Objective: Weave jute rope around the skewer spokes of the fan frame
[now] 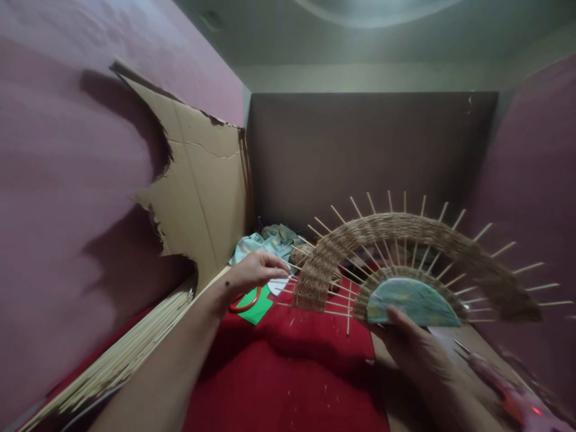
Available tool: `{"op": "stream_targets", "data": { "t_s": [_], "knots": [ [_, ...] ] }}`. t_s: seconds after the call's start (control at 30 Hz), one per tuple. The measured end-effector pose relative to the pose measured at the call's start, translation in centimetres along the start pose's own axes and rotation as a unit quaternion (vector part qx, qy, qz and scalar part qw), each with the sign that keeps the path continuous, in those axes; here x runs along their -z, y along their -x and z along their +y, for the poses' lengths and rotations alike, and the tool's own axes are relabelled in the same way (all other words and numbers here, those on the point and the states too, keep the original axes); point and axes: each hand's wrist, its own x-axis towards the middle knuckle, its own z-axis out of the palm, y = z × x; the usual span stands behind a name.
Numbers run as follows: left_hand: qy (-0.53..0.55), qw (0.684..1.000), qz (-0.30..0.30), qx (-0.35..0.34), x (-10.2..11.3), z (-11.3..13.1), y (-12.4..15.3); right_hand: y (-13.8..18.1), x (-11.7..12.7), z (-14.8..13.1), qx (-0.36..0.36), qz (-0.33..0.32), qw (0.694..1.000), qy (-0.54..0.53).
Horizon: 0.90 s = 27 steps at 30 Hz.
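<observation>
While the half-woven fan [405, 264] stands on edge over the red cloth [288, 372], everything else can be placed against it. Farthest to its left, a bundle of thin sticks [112, 360] lies along the foot of the pink wall, below a torn sheet of cardboard [202, 198] that leans upright. Nearer the fan, the left hand [254, 271] hovers with fingertips pinched together, apparently on the end of one of the sticks that jut from the fan's left edge; whether it truly grips the stick or only touches it is hard to tell. Under that hand lie red-handled scissors [245, 303] on a green paper scrap [258, 309], and behind it a crumpled pale cloth [270, 240]. The fan itself is a half circle: a green card core [414, 300], a band of tan weaving around it, a wider woven arc further out, and bare spokes radiating past it. The right hand [411, 345] grasps the fan from below, thumb pressed on the card core. To the fan's lower right, a glue gun [508, 390] rests on the table with a red light showing.

The spokes look thin and brittle, so a hard pull by the left hand could snap one or drag it out of the weave. A loose hold at the core would probably let the fan tip and loosen the wound rows. The glue gun seems switched on, and the right forearm is near it; a careless sweep could mean a burn.
</observation>
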Motion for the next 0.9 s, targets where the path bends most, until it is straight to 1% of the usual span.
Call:
{"op": "stream_targets", "data": {
  "t_s": [0.1, 0.2, 0.27, 0.33, 0.4, 0.47, 0.6, 0.77, 0.9],
  "knots": [
    [-0.080, 0.994, 0.065, -0.038, -0.8, -0.6, -0.6, 0.1, -0.5, -0.1, 0.010, 0.015, 1.000, 0.001],
    [-0.151, 0.978, 0.116, -0.090, -1.4, -1.0, -0.9, 0.1, -0.5, -0.2, 0.008, 0.026, 1.000, 0.005],
    [-0.170, 0.969, 0.131, -0.125, -1.7, -1.2, -0.9, 0.0, -0.4, -0.1, 0.004, 0.030, 0.999, 0.009],
    [-0.171, 0.965, 0.137, -0.141, -1.7, -1.1, -0.9, 0.0, -0.4, -0.1, 0.002, 0.035, 0.999, 0.006],
    [-0.157, 0.967, 0.150, -0.133, -1.6, -1.0, -0.8, 0.1, -0.5, -0.1, 0.000, 0.038, 0.999, 0.001],
    [-0.134, 0.973, 0.155, -0.106, -1.4, -0.9, -0.7, 0.2, -0.8, -0.1, 0.003, 0.036, 0.999, 0.003],
    [-0.073, 0.990, 0.108, -0.047, -1.3, -0.5, -0.4, 0.2, -1.0, -0.2, 0.010, 0.028, 1.000, 0.008],
    [0.010, 0.994, 0.098, -0.036, -1.3, 0.2, 0.2, 0.2, -1.0, 0.0, 0.010, 0.034, 0.999, -0.004],
    [0.100, 0.993, 0.056, 0.022, -0.9, 0.0, 0.3, 0.3, -1.1, 0.1, 0.004, 0.036, 0.999, -0.008]
  ]
}}
